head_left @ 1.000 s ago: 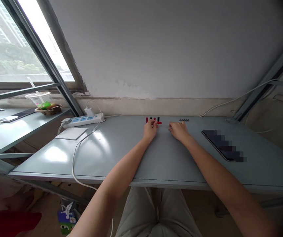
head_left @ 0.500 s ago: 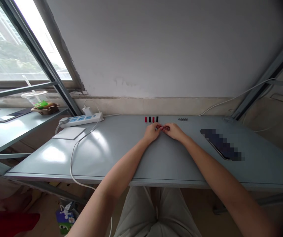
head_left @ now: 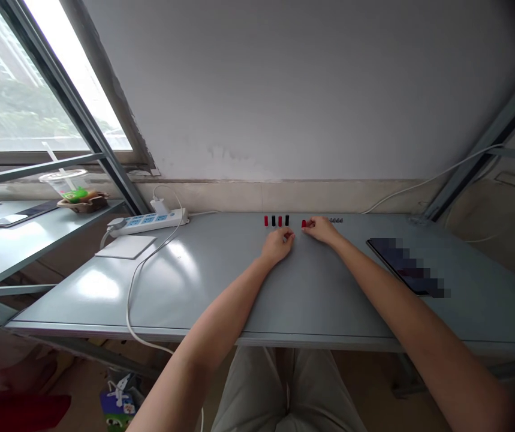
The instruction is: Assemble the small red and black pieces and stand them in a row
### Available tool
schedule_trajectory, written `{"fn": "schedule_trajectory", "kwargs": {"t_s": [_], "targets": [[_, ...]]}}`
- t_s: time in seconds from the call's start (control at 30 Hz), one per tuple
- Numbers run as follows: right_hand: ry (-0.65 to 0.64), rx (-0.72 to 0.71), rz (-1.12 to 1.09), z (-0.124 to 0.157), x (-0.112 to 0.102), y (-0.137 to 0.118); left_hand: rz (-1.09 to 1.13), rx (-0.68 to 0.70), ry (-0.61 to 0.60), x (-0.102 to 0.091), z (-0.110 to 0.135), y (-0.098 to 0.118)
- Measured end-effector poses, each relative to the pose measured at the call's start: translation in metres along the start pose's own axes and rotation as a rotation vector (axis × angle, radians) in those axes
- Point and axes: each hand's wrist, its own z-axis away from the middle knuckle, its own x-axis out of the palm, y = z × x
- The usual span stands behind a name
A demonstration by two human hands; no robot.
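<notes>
- The front edge of the pale grey worktop (head_left: pixel 203 337) runs beneath the forearms, well nearer than the hands, which rest far up its surface.
- The left hand (head_left: pixel 279 245) lies curled with its fingers drawn together, just in front of the upright row; whether it holds anything small, I cannot tell.
- The right hand (head_left: pixel 322 230) is narrowly pinched, holding a short red cylinder (head_left: pixel 304 224) at its fingertips, just above the worktop and right of the row.
- The row of upright cylinders (head_left: pixel 276 221) stands near the back edge: red, black, red, black, evenly spaced and apart from one another.
- A small cluster of grey studs (head_left: pixel 336 220) sits near the back edge, just beyond the right hand; none stands in the row.
- To the right, a dark tablet (head_left: pixel 407 267), partly pixelated, lies well apart from the right hand.
- To the left lie a white pad (head_left: pixel 126 246) and a blue-socketed power strip (head_left: pixel 147 222), with a white cable (head_left: pixel 134 293) trailing over the front edge.
- Behind everything, the back edge meets a cream skirting (head_left: pixel 284 195) and a grey wall (head_left: pixel 284 90), which bound movement there.
</notes>
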Motion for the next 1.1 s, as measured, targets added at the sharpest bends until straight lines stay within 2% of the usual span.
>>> {"fn": "schedule_trajectory", "kwargs": {"t_s": [0.13,0.33,1.1], "targets": [[0.019,0.069,0.040,-0.022,0.004,0.008,-0.097,0.028,-0.027,-0.001,0.003,0.001],[0.077,0.057,0.049,-0.041,0.017,0.017,-0.158,0.070,-0.049,-0.003,0.005,0.004],[0.102,0.101,0.087,-0.052,0.021,0.022,-0.143,0.075,-0.065,-0.002,0.005,0.003]]}}
